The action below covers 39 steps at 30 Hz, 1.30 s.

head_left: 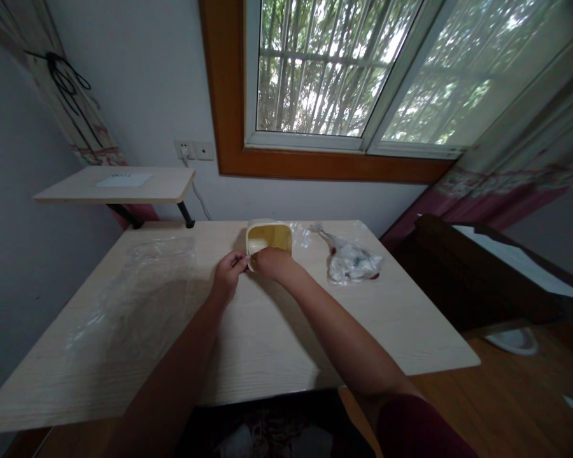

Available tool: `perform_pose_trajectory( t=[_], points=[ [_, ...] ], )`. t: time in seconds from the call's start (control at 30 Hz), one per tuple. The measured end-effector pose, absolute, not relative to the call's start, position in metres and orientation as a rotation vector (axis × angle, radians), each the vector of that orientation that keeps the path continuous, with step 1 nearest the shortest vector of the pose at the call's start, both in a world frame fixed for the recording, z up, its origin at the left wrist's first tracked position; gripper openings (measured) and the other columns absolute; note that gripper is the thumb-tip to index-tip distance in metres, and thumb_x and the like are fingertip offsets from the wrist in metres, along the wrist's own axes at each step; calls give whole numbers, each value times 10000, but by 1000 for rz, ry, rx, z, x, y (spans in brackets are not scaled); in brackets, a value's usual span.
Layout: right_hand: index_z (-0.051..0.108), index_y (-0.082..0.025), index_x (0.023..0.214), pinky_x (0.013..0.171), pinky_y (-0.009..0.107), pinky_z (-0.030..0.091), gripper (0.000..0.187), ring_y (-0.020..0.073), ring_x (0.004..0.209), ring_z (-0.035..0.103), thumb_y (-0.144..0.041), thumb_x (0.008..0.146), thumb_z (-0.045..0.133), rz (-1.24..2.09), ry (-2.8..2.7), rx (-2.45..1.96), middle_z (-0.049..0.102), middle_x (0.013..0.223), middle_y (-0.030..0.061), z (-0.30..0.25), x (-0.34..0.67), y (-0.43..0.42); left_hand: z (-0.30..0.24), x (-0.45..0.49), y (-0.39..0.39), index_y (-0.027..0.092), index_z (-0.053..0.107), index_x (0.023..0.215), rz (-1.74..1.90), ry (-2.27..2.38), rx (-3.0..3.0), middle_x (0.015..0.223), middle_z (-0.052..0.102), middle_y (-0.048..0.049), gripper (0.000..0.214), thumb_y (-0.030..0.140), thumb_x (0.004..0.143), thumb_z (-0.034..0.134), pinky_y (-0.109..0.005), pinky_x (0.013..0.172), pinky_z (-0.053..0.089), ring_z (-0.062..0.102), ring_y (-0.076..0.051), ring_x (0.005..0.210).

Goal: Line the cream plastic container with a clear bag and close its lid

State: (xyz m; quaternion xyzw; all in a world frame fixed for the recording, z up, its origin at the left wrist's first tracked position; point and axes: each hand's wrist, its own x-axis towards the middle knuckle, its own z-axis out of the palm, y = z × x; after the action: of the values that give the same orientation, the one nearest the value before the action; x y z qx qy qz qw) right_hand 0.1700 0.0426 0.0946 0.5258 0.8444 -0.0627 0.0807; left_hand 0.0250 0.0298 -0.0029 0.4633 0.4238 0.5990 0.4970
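Observation:
A pale yellow, box-shaped plastic container (279, 235) is near the back edge of the table, its open side toward me. At its front left corner, my left hand (228, 272) is closed, thumb and fingers pinched. My right hand (271, 262) is closed too, crossing in front of the container, its fingertips meeting those of the left. What the fingers pinch is too small and hidden to make out. To the right lies a knotted clear plastic bag (353, 262) with whitish and dark red contents.
A flat sheet of clear plastic (143, 292) covers part of the wooden table (267, 350) at left. Behind it stands a small raised shelf (157, 187) on black legs. A window (315, 95) is ahead. A dark brown piece of furniture (458, 286) stands at right.

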Motion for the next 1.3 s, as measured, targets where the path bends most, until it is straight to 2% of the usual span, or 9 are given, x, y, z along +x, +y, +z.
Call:
perform_pose_trajectory(
  t=[0.2,0.43,0.7,0.93,1.3],
  points=[
    [723,-136,1197,873,371,559,366,302,1046,735,-257,991,446,-205,2615,1545,760,1126,194,108,187,7,-2,24,29,166,670,802,1456,1025,1154,704,637,2,305,454,765,762,-247,659,478,578,-133,665],
    [627,-214,1369,847,394,564,472,300,1028,742,-160,949,417,-199,2569,1675,756,1165,166,106,212,-16,2,26,27,164,658,797,1452,1037,1153,695,649,3,297,441,765,760,-253,658,489,606,-140,661],
    [646,-180,1327,834,437,573,447,329,1017,742,-160,960,391,-141,2452,1793,753,1138,184,103,212,-19,8,27,25,152,658,782,1473,1051,1137,657,633,8,291,422,749,763,-244,624,475,588,-129,624],
    [550,-225,1442,855,396,577,489,289,1026,743,-183,977,406,-218,2642,1703,700,1314,146,94,201,-23,10,28,23,154,657,775,1464,1054,1139,667,641,1,291,423,743,763,-255,642,499,593,-133,631],
    [597,-207,1383,848,410,574,465,302,1026,743,-156,961,408,-129,2446,1833,715,1257,175,97,213,-20,4,28,25,162,661,787,1483,1046,1144,684,648,1,274,412,755,767,-247,634,501,607,-137,647]
  ],
)
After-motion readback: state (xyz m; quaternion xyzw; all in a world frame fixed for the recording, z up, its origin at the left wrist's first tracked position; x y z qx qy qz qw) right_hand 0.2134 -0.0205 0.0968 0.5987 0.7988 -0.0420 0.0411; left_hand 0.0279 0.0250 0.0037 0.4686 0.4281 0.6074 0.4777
